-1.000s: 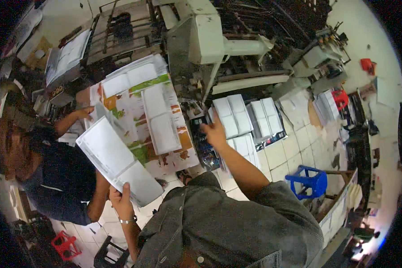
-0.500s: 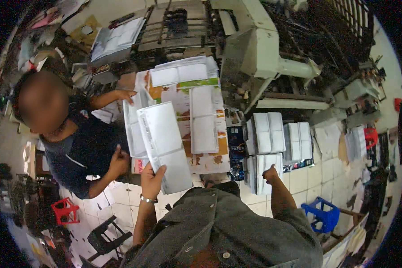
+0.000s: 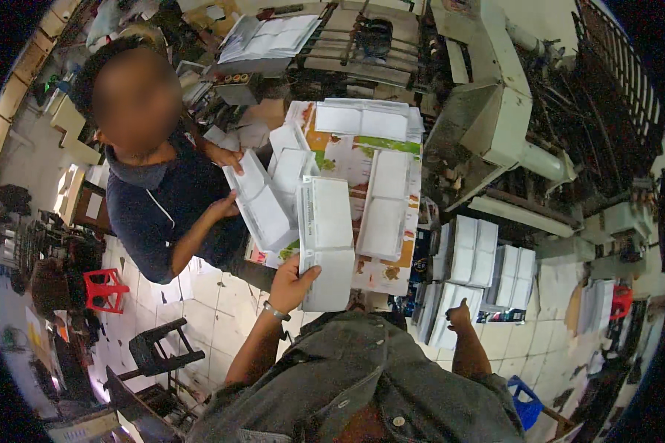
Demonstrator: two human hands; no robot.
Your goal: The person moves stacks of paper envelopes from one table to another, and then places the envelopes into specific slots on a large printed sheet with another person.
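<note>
My left hand (image 3: 294,284) grips the lower left edge of a long stack of white printed sheets (image 3: 327,244), thumb on top. A bracelet circles that wrist. The stack is held up over the near side of a table covered with a colourful printed sheet (image 3: 340,170). My right hand (image 3: 459,317) is over the nearest of several paper stacks (image 3: 445,316) on the right, its fingers partly apart and nothing visible in them. Whether it touches the paper I cannot tell. On the left, a co-worker's two hands (image 3: 225,184) hold another paper stack (image 3: 262,201).
More white stacks lie on the table, one at centre right (image 3: 386,203) and one at the far edge (image 3: 363,119). A large pale machine (image 3: 488,111) stands behind on the right. A red stool (image 3: 106,291), a black stool (image 3: 166,347) and a blue stool (image 3: 524,402) stand on the tiled floor.
The view has shifted, so the scene sits further right. My left hand still holds its stack, now more upright. The co-worker has lifted a stack with both hands and tilted it.
</note>
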